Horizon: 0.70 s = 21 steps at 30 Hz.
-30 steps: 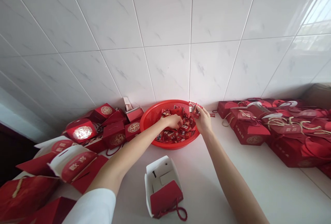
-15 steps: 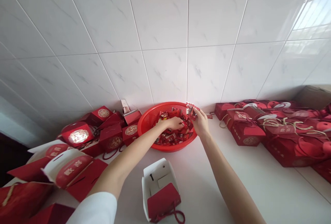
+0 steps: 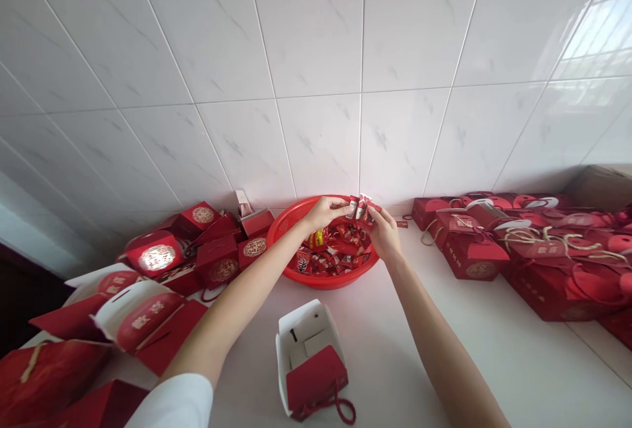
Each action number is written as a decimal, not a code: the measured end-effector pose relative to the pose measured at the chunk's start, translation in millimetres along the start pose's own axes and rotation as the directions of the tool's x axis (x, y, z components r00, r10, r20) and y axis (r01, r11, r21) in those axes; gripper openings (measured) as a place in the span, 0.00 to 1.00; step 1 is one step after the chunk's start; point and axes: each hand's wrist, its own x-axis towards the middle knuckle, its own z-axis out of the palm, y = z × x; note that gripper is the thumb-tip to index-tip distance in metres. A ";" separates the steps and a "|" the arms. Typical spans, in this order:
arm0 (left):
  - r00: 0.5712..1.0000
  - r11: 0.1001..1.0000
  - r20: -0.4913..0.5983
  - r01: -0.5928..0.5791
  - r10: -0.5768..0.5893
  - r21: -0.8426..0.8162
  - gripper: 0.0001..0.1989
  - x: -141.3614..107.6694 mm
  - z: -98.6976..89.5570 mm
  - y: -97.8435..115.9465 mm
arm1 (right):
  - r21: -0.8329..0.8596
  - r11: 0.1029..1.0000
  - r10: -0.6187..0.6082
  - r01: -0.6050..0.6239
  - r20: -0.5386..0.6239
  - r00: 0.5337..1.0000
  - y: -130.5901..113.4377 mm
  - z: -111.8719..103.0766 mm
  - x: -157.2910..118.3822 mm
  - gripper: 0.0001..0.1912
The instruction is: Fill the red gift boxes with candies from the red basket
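Observation:
Over the back right of a red plastic basket (image 3: pixel 323 281), my two hands come close together. My left hand (image 3: pixel 328 211) pinches a small red-and-white wrapped candy (image 3: pixel 352 207). Several more wrapped candies (image 3: pixel 366 211) are held between the fingers of my right hand (image 3: pixel 385 232). Loose red-wrapped candies (image 3: pixel 340 253) fill the basket, one with a yellow band (image 3: pixel 318 238) among them. In front of the basket stands an open red gift box (image 3: pixel 316 375) with a white inside and a red cord handle; no candy shows in it.
Red gift boxes (image 3: pixel 217 260) crowd the left side, some with lids up. Closed boxes with cord handles (image 3: pixel 474 250) stand in rows on the right. A brown carton (image 3: pixel 600 187) sits behind them. The white tiled wall (image 3: pixel 316 145) rises directly behind the basket.
My left hand has risen out of the candies in the basket and moved right, next to my right hand, with a candy in its fingers. My right hand has stayed nearly in place.

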 end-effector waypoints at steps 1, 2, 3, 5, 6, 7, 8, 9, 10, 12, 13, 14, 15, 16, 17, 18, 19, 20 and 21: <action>1.000 1.000 0.001 -0.007 0.007 0.007 0.26 2.1 1.1 -0.4 | -0.010 1.000 0.008 -0.008 0.015 1.000 -1.0 0.1 -0.9 0.13; 1.000 1.000 0.007 -0.013 0.012 0.017 0.26 4.1 2.3 -1.3 | -0.019 1.000 0.012 -0.011 0.027 1.000 -2.0 0.2 -1.8 0.13; 1.000 0.999 0.016 -0.016 0.015 0.028 0.26 6.0 3.5 -2.4 | -0.025 1.000 0.011 -0.010 0.033 0.999 -2.7 0.4 -2.5 0.14; 0.999 0.998 0.032 -0.017 0.015 0.055 0.26 9.1 5.2 -5.6 | -0.027 1.000 0.000 0.001 0.030 1.000 -3.6 0.6 -3.4 0.14; 0.999 0.996 0.036 -0.012 0.009 0.089 0.26 10.3 5.4 -7.7 | -0.025 1.000 -0.006 0.006 0.023 1.000 -3.6 0.6 -3.4 0.15; 0.999 0.987 0.042 0.004 -0.011 0.161 0.26 11.3 5.0 -10.3 | -0.022 1.000 -0.010 0.010 0.014 1.000 -3.5 0.4 -3.1 0.15; 0.998 0.965 0.045 0.032 -0.045 0.262 0.26 12.0 3.9 -13.4 | -0.018 1.000 -0.013 0.013 0.003 1.000 -3.1 0.2 -2.6 0.15; 0.995 0.926 0.048 0.068 -0.093 0.372 0.24 12.4 1.9 -17.0 | -0.014 1.000 -0.017 0.017 -0.009 1.000 -2.6 -0.1 -2.0 0.14; 0.988 0.874 0.051 0.105 -0.146 0.475 0.22 12.5 -0.8 -21.1 | -0.011 1.000 -0.022 0.022 -0.019 1.000 -2.0 -0.5 -1.4 0.14; 0.966 0.770 0.057 0.163 -0.251 0.617 0.14 11.8 -7.8 -30.0 | -0.007 1.000 -0.029 0.029 -0.035 0.999 -0.8 -1.0 -0.3 0.14; 0.954 0.731 0.061 0.184 -0.295 0.657 0.10 11.3 -11.4 -34.2 | -0.005 1.000 -0.030 0.030 -0.040 0.999 -0.3 -1.2 0.1 0.14; 0.941 0.697 0.064 0.198 -0.332 0.689 0.07 10.8 -14.5 -38.0 | -0.003 1.000 -0.028 0.028 -0.043 0.999 0.1 -1.3 0.3 0.15; 0.928 0.655 0.065 0.209 -0.368 0.726 0.06 10.4 -16.9 -41.0 | 0.001 1.000 -0.025 0.025 -0.046 0.999 0.3 -1.3 0.5 0.15; 0.914 0.611 0.061 0.216 -0.400 0.761 0.07 10.4 -18.3 -43.2 | 0.006 1.000 -0.021 0.022 -0.048 0.999 0.5 -1.2 0.7 0.15; 0.903 0.571 0.058 0.218 -0.425 0.792 0.09 10.7 -18.8 -44.6 | 0.010 1.000 -0.018 0.019 -0.050 0.999 0.6 -1.1 0.8 0.14; 0.894 0.535 0.057 0.214 -0.444 0.817 0.12 11.4 -18.2 -45.1 | 0.013 1.000 -0.017 0.017 -0.050 0.999 0.7 -1.0 0.9 0.14; 0.886 0.505 0.059 0.206 -0.460 0.838 0.15 12.4 -16.9 -45.0 | 0.016 1.000 -0.017 0.018 -0.050 0.999 0.7 -0.8 1.0 0.14; 0.879 0.479 0.062 0.197 -0.473 0.856 0.18 13.7 -15.1 -44.3 | 0.019 1.000 -0.020 0.021 -0.049 0.999 0.6 -0.6 1.1 0.14; 0.872 0.454 0.066 0.187 -0.486 0.871 0.21 15.3 -13.0 -43.4 | 0.023 0.999 -0.024 0.025 -0.049 0.999 0.5 -0.4 1.1 0.14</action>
